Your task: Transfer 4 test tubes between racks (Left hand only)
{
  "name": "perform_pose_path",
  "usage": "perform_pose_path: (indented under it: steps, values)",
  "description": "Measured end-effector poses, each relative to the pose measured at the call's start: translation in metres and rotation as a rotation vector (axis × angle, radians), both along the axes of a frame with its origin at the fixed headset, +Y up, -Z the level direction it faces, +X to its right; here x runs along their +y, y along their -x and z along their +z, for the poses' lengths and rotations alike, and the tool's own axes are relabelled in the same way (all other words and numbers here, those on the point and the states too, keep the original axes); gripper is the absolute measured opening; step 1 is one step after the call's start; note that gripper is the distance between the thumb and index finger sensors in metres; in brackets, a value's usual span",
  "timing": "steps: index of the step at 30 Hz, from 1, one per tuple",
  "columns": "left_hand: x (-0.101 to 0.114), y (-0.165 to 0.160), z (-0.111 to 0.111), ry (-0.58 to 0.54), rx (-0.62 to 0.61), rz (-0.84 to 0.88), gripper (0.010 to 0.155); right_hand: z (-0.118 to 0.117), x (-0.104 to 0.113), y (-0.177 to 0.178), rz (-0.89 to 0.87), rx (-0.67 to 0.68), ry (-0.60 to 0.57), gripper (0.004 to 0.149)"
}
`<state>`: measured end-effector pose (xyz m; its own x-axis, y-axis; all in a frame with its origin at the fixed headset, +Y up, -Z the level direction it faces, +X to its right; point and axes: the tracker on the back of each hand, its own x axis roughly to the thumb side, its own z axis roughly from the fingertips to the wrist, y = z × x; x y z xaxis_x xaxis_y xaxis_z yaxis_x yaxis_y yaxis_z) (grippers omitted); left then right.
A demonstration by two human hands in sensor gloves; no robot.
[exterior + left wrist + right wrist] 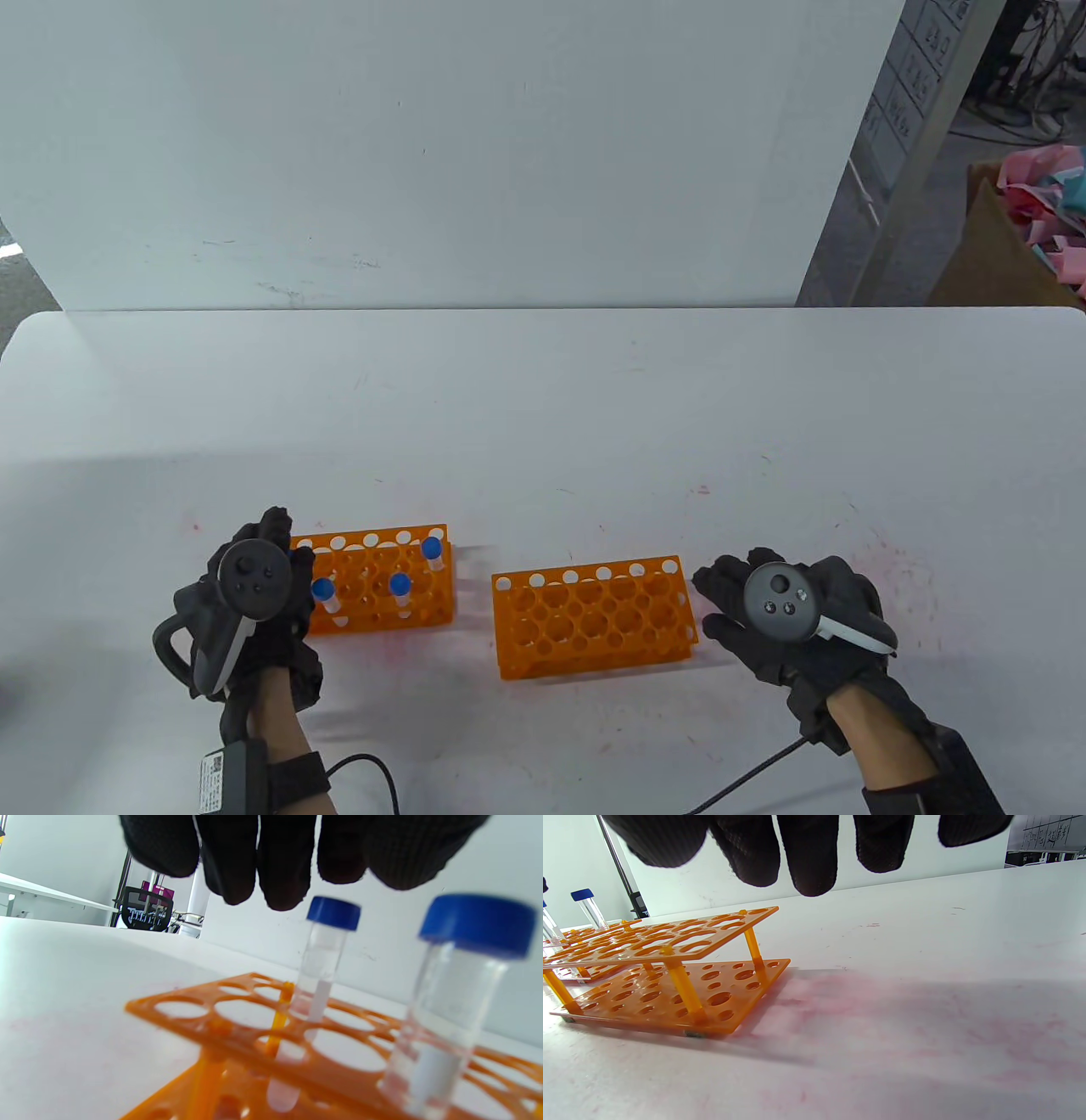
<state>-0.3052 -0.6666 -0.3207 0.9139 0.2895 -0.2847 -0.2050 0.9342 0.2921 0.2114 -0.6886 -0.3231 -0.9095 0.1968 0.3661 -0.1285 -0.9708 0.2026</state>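
Three blue-capped test tubes (400, 589) stood upright in the left orange rack (377, 586), which sat near the table's (543, 407) front edge, toward its left corner; a fourth may have been hidden behind our left hand (246, 611), but we could not tell. One tube stood at the rack's far right corner, one near its middle, one by its left end. Our left hand hovered at that left end, its fingers (275, 866) hanging loosely spread above the nearest caps, holding nothing and touching no tube. Just beside that rack, the right orange rack (594, 618) stood with no tubes in it. Our right hand (789, 620) rested at that rack's right end, fingers (806, 857) spread and clear of the rack, gripping nothing.
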Motion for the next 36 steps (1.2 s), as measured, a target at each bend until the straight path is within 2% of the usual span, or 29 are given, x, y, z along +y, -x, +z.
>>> perform_pose_path:
  steps: [5, 9, 14, 22, 27, 31, 36]
  values:
    - [0.009, -0.013, 0.006, -0.097, -0.096, 0.032, 0.058, 0.0, 0.001, -0.001, 0.002, -0.008, 0.0, 0.061]
    - [0.019, -0.03, 0.011, -0.14, -0.191, -0.032, 0.062, 0.005, 0.012, -0.004, -0.005, -0.022, -0.067, 0.061]
    - [0.02, -0.049, 0.01, -0.11, -0.298, -0.12, 0.066, 0.007, 0.02, -0.006, -0.026, -0.055, -0.14, 0.063]
    - [0.005, -0.078, -0.001, 0.035, -0.423, -0.214, 0.071, 0.001, 0.019, -0.022, -0.026, -0.129, -0.175, 0.07]
    - [-0.001, -0.088, -0.003, 0.069, -0.451, -0.245, 0.072, -0.001, 0.018, -0.029, 0.008, -0.179, -0.2, 0.071]
    - [-0.006, -0.091, -0.005, 0.087, -0.455, -0.251, 0.074, 0.003, 0.026, -0.029, 0.082, -0.209, -0.248, 0.073]
    - [-0.009, -0.091, -0.006, 0.094, -0.446, -0.249, 0.075, 0.002, 0.023, -0.031, 0.106, -0.232, -0.203, 0.073]
